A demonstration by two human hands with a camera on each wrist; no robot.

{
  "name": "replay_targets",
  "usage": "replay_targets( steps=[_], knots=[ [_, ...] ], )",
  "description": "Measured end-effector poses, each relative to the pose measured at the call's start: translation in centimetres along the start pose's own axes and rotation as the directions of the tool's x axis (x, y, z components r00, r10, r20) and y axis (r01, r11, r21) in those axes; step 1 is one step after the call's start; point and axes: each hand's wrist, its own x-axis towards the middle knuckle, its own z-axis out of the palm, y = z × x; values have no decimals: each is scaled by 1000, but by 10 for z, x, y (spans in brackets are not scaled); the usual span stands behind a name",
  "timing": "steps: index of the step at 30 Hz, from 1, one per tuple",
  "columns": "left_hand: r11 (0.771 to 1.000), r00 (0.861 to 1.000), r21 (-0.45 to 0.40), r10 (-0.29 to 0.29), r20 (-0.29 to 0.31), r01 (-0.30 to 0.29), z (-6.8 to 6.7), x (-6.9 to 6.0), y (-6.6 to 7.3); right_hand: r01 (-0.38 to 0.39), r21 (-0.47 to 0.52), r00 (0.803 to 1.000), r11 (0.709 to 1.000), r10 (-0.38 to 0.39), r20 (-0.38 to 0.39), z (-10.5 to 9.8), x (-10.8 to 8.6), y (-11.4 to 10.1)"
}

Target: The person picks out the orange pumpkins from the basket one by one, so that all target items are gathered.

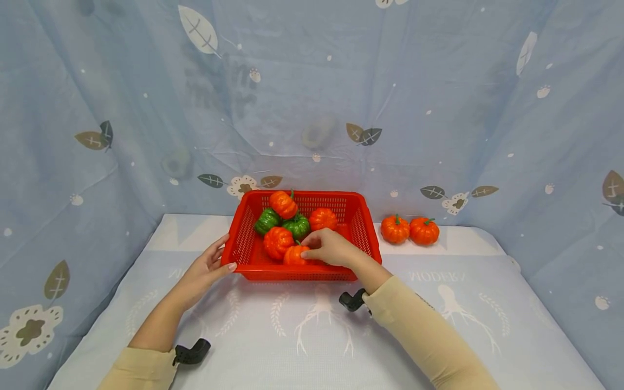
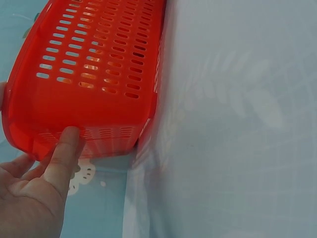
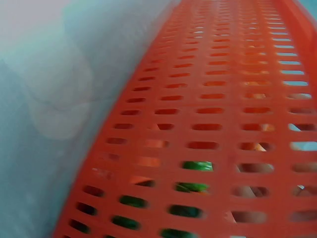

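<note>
A red plastic basket (image 1: 299, 274) with slotted walls stands on the table, holding several small orange pumpkins and two green ones. My left hand (image 1: 200, 275) steadies its front left corner, thumb at the rim and fairly straight fingers against the outer left wall; the left wrist view shows fingers (image 2: 64, 153) touching that wall. Inside the basket, my right hand (image 1: 331, 248) pinches an orange pumpkin (image 1: 293, 256) near the front wall. Beside it are another orange pumpkin (image 1: 278, 242) and a green pumpkin (image 1: 298, 226). In the right wrist view, the basket wall (image 3: 208, 101) largely hides this hand.
Two orange pumpkins, one (image 1: 395, 229) beside the other (image 1: 424, 231), sit on the table right of the basket. A pale patterned cloth (image 1: 312, 346) covers the table. Blue printed curtain (image 1: 302, 97) hangs behind and at both sides.
</note>
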Motion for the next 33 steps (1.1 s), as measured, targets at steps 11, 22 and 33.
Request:
replay_targets(
  steps=[11, 22, 33],
  knots=[
    [1000, 1000, 12, -8, -4, 8, 0, 0, 1, 37, 57, 980, 998, -26, -197, -40, -43, -15],
    [1000, 1000, 14, 0, -1, 0, 0, 0, 1, 58, 131, 927, 990, -5, -375, -83, -97, -8],
    [999, 1000, 27, -17, -9, 18, -1, -1, 0, 11, 3, 830, 1000, -8, -557, -104, -137, 32]
  ],
)
